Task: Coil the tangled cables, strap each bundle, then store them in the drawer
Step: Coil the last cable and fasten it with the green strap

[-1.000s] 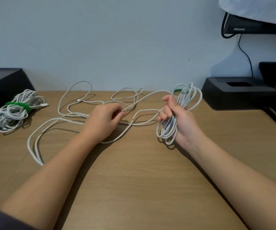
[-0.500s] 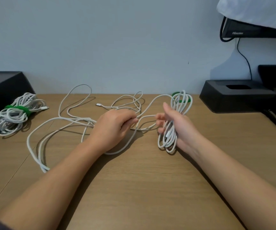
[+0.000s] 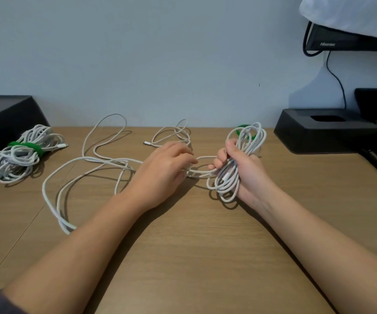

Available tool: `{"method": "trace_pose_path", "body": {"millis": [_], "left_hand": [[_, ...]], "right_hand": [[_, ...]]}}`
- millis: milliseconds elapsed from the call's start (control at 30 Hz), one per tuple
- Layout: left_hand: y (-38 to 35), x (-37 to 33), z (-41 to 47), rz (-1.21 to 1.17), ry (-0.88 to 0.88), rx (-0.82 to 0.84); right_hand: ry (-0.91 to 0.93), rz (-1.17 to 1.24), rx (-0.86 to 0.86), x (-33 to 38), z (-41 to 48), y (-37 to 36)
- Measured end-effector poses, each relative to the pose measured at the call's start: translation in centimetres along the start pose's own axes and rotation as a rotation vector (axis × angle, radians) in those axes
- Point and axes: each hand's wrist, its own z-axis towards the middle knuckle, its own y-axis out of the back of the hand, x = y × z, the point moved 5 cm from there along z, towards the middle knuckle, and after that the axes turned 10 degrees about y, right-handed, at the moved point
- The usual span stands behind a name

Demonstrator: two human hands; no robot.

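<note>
A single head-worn camera is looking forward and down across the worktop (image 3: pixel 194 257), sitting close above it and facing the wall (image 3: pixel 160 53) at its far edge; both forearms (image 3: pixel 81 257) are filling the lower corners.

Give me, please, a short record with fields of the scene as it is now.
left hand: holds the loose cable, close to the right hand
right hand: grips a part-wound coil, held upright
loose cable: trails in loops over the desk to the left
bundle: far left on the desk, green strap around it
spare strap: green, behind the coil
drawer: not in view
</note>
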Motion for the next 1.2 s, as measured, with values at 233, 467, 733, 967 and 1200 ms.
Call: {"method": "trace_pose_path", "body": {"millis": [233, 467, 733, 967, 1200], "left_hand": [[0.5, 3.8, -0.4, 0.064, 0.297, -0.094], [0.6, 6.0, -0.9, 0.104, 0.529, -0.047], [0.1, 3.9, -0.2, 0.022, 0.191, 0.043], [0.6, 3.4, -0.1, 0.068, 0.138, -0.027], [2.6, 1.4, 0.1, 0.039, 0.109, -0.228]], "right_hand": [[-0.14, 0.004, 0.005, 0.3, 0.2, 0.9], [-0.266, -0.076, 0.205, -0.1, 0.0, 0.6], [-0.338, -0.081, 0.244, -0.6, -0.2, 0.6], [-0.42, -0.14, 0.27, -0.9, -0.5, 0.6], [-0.574, -0.285, 0.368, -1.0, -2.0, -0.1]]}}
